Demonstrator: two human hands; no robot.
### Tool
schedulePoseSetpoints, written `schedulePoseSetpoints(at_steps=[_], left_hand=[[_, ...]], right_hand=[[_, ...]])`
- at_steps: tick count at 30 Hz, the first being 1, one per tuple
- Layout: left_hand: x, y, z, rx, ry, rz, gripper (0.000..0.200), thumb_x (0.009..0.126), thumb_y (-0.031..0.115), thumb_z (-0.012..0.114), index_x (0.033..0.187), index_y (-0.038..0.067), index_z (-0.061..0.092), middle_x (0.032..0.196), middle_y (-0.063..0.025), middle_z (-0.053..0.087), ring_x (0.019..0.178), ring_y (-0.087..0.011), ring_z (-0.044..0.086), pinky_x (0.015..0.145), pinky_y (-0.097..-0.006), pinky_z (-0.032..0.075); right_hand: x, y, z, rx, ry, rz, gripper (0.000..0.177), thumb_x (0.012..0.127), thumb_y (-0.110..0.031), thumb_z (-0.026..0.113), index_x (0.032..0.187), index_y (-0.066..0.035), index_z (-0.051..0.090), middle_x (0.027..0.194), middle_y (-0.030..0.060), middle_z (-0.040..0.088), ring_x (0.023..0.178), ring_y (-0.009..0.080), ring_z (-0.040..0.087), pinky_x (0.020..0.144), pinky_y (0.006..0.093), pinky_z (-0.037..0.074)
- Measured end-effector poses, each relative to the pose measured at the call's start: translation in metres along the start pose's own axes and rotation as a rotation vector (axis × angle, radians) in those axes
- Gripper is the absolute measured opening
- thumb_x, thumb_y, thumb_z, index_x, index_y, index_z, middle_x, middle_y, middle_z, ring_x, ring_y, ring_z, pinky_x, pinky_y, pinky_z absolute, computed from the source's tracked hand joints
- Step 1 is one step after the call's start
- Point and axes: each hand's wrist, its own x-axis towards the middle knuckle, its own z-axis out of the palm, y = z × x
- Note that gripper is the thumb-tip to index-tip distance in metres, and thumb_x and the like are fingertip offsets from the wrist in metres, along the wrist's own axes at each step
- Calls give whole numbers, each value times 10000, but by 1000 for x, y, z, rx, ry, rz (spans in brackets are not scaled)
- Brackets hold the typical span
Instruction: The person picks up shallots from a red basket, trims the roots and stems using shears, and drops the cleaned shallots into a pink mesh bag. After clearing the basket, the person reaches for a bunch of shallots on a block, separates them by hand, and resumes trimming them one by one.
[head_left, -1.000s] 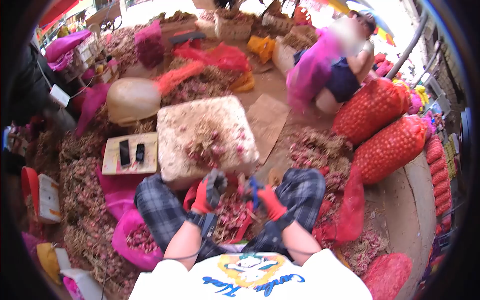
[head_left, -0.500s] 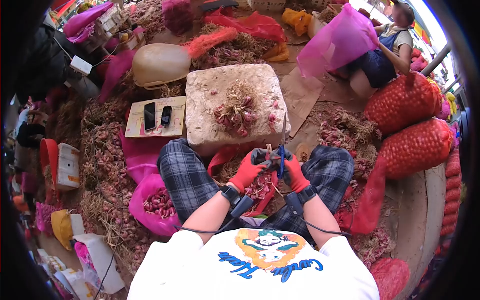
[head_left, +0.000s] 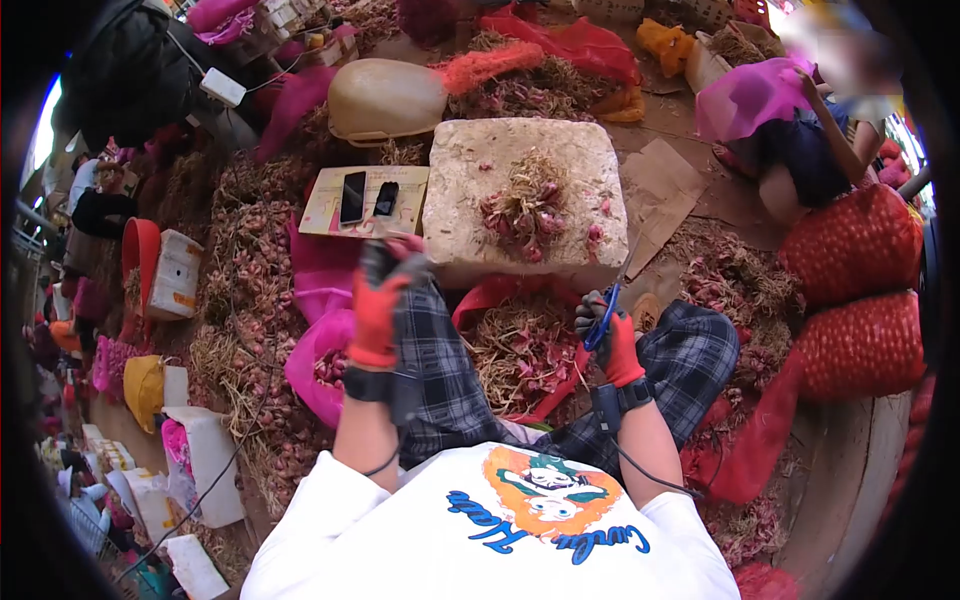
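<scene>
My left hand (head_left: 383, 295), in a red and dark grey glove, is raised over my left knee, near the foam block's left corner. Motion blurs its fingers, and a pinkish patch shows at their tips; I cannot make out whether they hold it. In my right hand (head_left: 618, 345), gloved alike, is a pair of scissors (head_left: 604, 322) with blue handles, its blades pointing up and away. A bunch of shallots (head_left: 528, 210) with dry tops lies on the white foam block (head_left: 465, 180). Between my legs is a heap of shallots and trimmings (head_left: 520, 345) in red netting.
Left of the block, a phone (head_left: 353, 198) and a small black device (head_left: 386, 198) lie on a board (head_left: 320, 215). A pink bag (head_left: 310, 360) holds shallots by my left knee. Full red net sacks (head_left: 860, 345) stand right. A person (head_left: 800, 140) sits behind them with pink netting.
My left hand has left the scissors and swung up and left, over my knee. My right hand still holds the scissors, now apart from it. The whole view has shifted.
</scene>
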Motion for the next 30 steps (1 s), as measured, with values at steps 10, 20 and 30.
schedulePoseSetpoints(at_steps=[10, 20, 30], left_hand=[[-165, -116, -365, 1280, 430, -678, 366, 778, 243, 700, 1040, 39, 544, 845, -28, 622, 646, -165, 558, 579, -328, 446], [20, 7, -93, 238, 345, 34, 328, 903, 74, 532, 1228, 35, 502, 1156, -60, 553, 987, -104, 551, 811, -244, 459], [0, -108, 71, -202, -337, -680, 358, 925, 301, 535, 1189, 60, 520, 975, -28, 575, 792, -74, 536, 704, -224, 450]], right_hand=[[8, 4, -19, -92, -24, -45, 154, 868, -27, 542, 1017, 5, 566, 807, 42, 557, 621, 86, 505, 539, 209, 435], [144, -45, -29, -1445, 502, -728, 354, 769, -204, 669, 1081, -55, 598, 889, 123, 642, 823, 275, 630, 738, 344, 500], [122, -56, -67, -804, 58, -123, 297, 737, -107, 653, 1017, -14, 623, 747, 34, 633, 585, 115, 586, 541, 265, 473]])
